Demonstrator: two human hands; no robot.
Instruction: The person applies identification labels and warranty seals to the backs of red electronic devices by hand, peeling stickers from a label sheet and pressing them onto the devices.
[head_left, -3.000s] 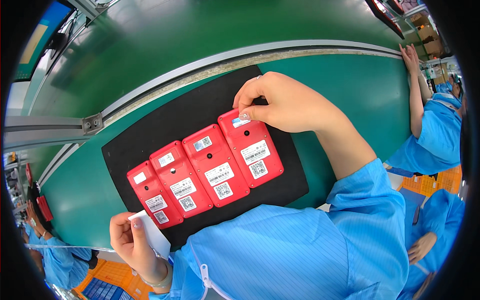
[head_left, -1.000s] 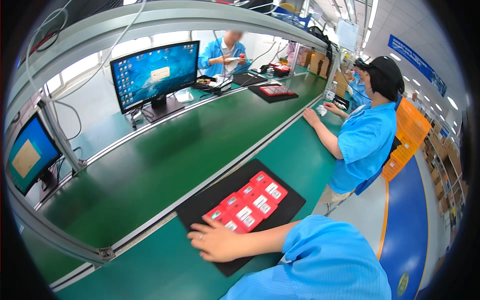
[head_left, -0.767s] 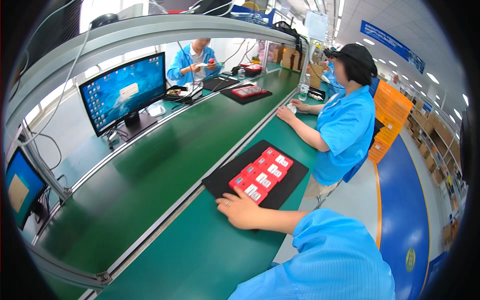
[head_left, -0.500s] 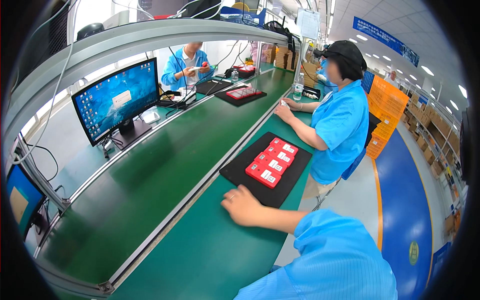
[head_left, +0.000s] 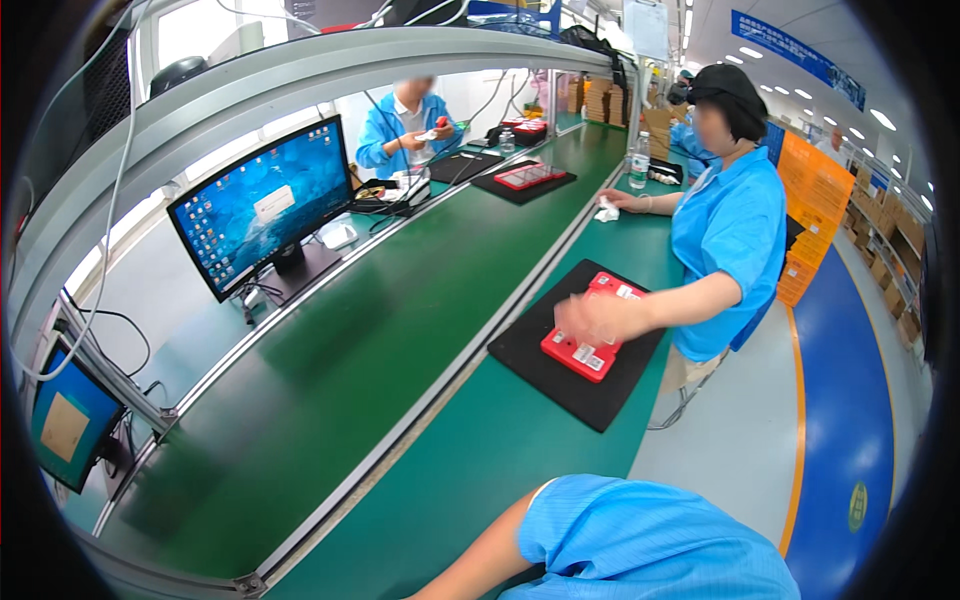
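Observation:
My right forearm [head_left: 490, 555] in its blue sleeve [head_left: 640, 530] comes in at the lower edge, over the near end of the green table [head_left: 450, 480]. The right hand itself lies outside the picture, so its fingers are hidden. My left hand is not visible. Ahead, several flat red boxes [head_left: 578, 357] with white labels sit in a row on a black mat [head_left: 530, 350]. A co-worker's blurred hand [head_left: 600, 318] reaches over these boxes; whether it touches them I cannot tell. The co-worker's other hand rests by a crumpled white tissue [head_left: 607, 209].
Beside the table runs a darker green conveyor [head_left: 350, 370] behind a metal rail. A monitor [head_left: 265, 205] stands on the left, a second screen [head_left: 75, 415] nearer. Across sits another person [head_left: 410, 130]. A water bottle [head_left: 640, 162] and orange crates [head_left: 812, 210] are farther right.
My right hand has drawn back from beside the black mat and out past the lower edge. The co-worker has turned and stretched an arm over the red boxes. The view has shifted slightly.

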